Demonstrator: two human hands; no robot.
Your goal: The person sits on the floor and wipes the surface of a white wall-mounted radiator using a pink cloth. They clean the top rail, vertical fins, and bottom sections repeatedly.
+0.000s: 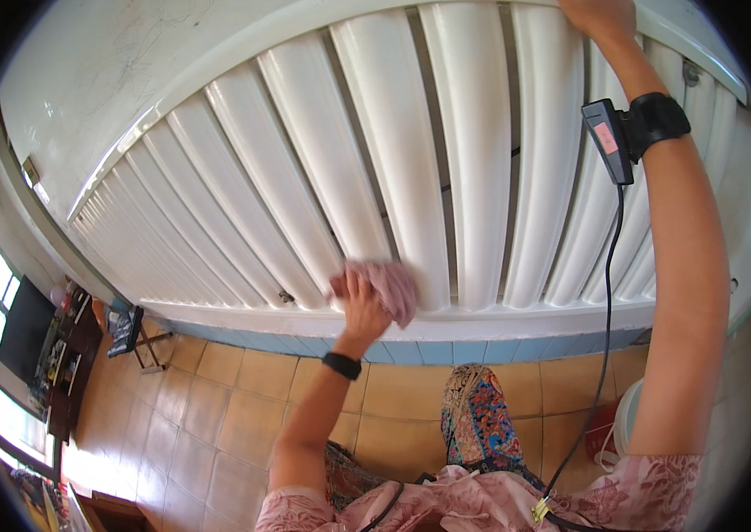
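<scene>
A crumpled pink cloth (396,284) is in my left hand (363,312), pressed near the lower ends of the white radiator's (475,166) vertical columns. Both the hand and the cloth look blurred. At the top edge of the picture, my right hand (605,16) rests on the white ledge (242,46) above the radiator; its fingers are partly cut off by the frame. A black strap with a small black device (608,141) sits on my right wrist. From it a black cable hangs down toward my waist.
Below the columns run a white sill and a strip of blue tiles (468,352). A light bucket (627,412) stands on the tan tiled floor (242,405) by my right arm. A folding stool (146,346), a dark cabinet (72,372) and a television (26,329) are at the left.
</scene>
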